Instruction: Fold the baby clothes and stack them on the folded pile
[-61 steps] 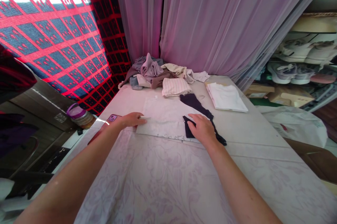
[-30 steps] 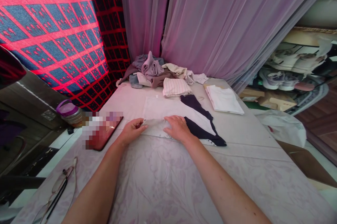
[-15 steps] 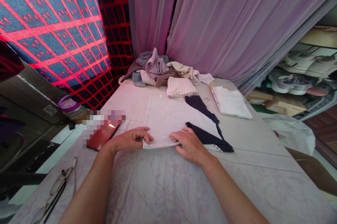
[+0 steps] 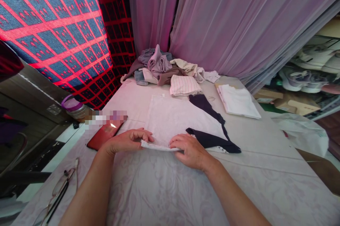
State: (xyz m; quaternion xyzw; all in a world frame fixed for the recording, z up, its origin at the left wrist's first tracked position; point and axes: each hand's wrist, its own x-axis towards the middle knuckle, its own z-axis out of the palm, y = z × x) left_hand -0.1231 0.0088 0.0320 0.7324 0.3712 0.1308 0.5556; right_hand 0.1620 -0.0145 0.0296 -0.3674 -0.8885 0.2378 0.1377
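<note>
A white shirt with dark sleeves (image 4: 170, 116) lies spread flat on the cloth-covered table, its dark parts toward the right. My left hand (image 4: 130, 140) pinches the near left corner of the shirt, thumb and fingers closed on the edge. Further right along the same near edge, my right hand (image 4: 190, 151) grips the fabric between fingers and thumb. Between the two hands the edge is turned up in a narrow strip. A dark sleeve, folded inward, lies just beyond my right hand.
Behind the shirt sit a striped folded garment (image 4: 185, 85) and a heap of clothes (image 4: 159, 66). A folded white garment (image 4: 239, 101) lies at the right. Left are a red phone-like object (image 4: 103, 135), glasses (image 4: 60, 187) and a purple-lidded jar (image 4: 75, 107). Shoes (image 4: 302, 79) stand on a rack.
The near edge of the shirt is now turned up more clearly between my hands, and its left corner has shifted slightly left. Both hands keep their grip. The view has turned slightly.
</note>
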